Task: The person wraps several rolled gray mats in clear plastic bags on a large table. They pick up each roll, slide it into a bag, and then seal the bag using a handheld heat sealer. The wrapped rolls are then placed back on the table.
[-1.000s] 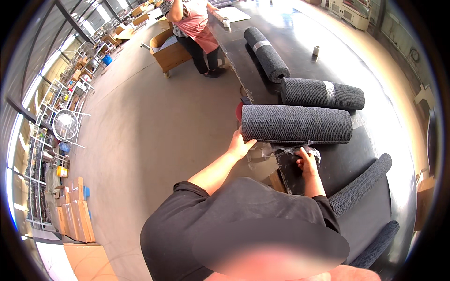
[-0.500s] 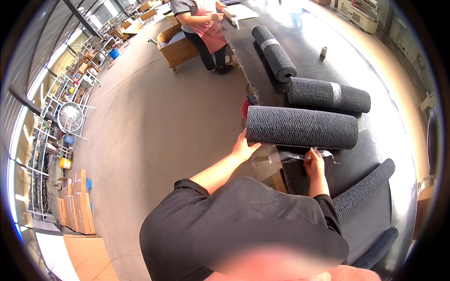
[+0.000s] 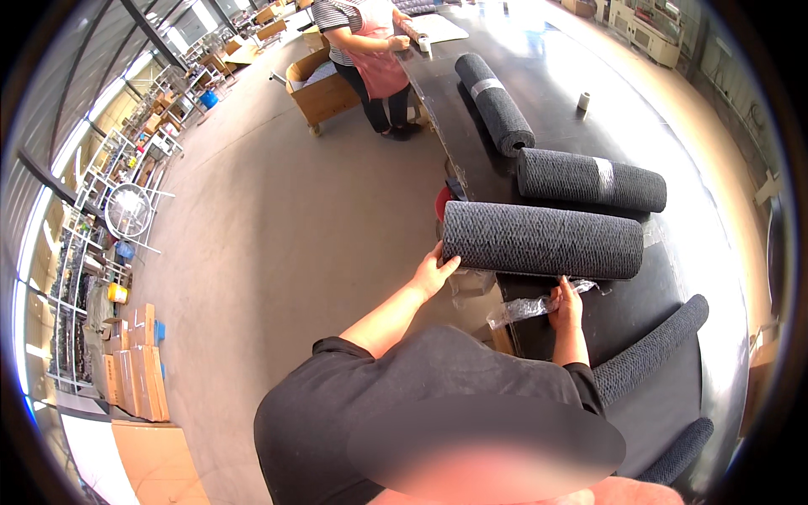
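Observation:
A thick roll of dark grey textured matting (image 3: 543, 240) lies crosswise on the black table, close in front of me. At its left end my left hand (image 3: 434, 271) grips the lower edge, with the thumb on the near side and the other fingers partly hidden. My right hand (image 3: 566, 305) is closed on a crumpled strip of clear plastic film (image 3: 522, 311), just below the roll's near edge. The fingertips come up close to the roll; whether they touch it I cannot tell.
Beyond lie two similar rolls, one crosswise (image 3: 568, 178) and one lengthwise (image 3: 498, 109), each with a clear band. Two thinner rolls (image 3: 652, 349) (image 3: 677, 452) rest at right. A co-worker in a pink apron (image 3: 379, 50) stands at the table's far left, beside a wooden cart (image 3: 324, 105).
The plastic film, earlier mostly against the roll's lower edge, now sticks out to the left of my right hand, lower down. My left hand still holds the roll's end.

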Demonstrator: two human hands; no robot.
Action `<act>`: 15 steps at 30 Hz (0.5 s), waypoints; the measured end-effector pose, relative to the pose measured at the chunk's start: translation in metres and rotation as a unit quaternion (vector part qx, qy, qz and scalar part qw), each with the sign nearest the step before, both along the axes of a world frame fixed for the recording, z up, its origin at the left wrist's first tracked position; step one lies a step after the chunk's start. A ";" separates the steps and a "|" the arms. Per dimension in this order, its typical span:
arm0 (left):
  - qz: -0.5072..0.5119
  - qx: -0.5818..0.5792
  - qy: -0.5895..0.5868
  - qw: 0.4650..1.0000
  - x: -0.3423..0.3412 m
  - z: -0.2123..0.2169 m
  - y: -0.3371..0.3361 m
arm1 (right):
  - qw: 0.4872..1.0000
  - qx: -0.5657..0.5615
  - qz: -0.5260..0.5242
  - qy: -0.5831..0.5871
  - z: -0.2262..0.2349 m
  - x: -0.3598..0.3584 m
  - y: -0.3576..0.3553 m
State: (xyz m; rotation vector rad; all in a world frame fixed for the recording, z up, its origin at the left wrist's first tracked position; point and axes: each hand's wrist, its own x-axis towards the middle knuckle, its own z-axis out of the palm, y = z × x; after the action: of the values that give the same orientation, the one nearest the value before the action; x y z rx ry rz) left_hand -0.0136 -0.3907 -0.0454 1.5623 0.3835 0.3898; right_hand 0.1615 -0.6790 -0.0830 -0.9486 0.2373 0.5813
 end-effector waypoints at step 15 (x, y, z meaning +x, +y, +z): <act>0.049 0.007 -0.044 0.998 0.021 0.000 0.007 | 0.999 0.014 0.002 -0.036 -0.005 -0.007 -0.004</act>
State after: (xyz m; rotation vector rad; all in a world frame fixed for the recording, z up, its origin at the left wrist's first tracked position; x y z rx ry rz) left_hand 0.0070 -0.3839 -0.0453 1.5374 0.3912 0.5366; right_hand 0.1548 -0.6826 -0.0883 -0.9422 0.1628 0.5528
